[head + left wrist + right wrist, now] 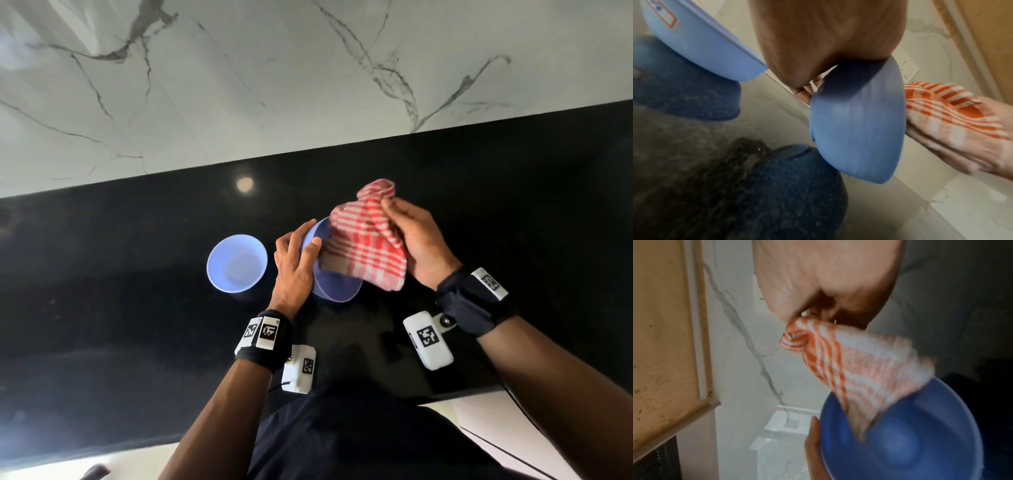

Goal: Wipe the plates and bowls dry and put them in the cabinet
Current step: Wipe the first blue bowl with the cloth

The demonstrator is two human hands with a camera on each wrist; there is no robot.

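Observation:
My left hand (296, 255) grips a blue bowl (337, 286) by its rim and holds it tilted just above the black counter (137, 308). The same bowl (857, 129) shows from underneath in the left wrist view. My right hand (416, 236) clutches a red-and-white checked cloth (368, 245), which hangs into the bowl's mouth. In the right wrist view the cloth (849, 360) drapes into the bowl (910, 443). A second, lighter blue bowl (237, 263) stands upright on the counter to the left; this second bowl (701, 43) carries a label.
A white marble wall (274, 75) rises behind the counter. A tan cabinet panel (663, 337) stands at the left of the right wrist view. The counter's front edge runs below my arms, with pale floor (507, 442) beyond it.

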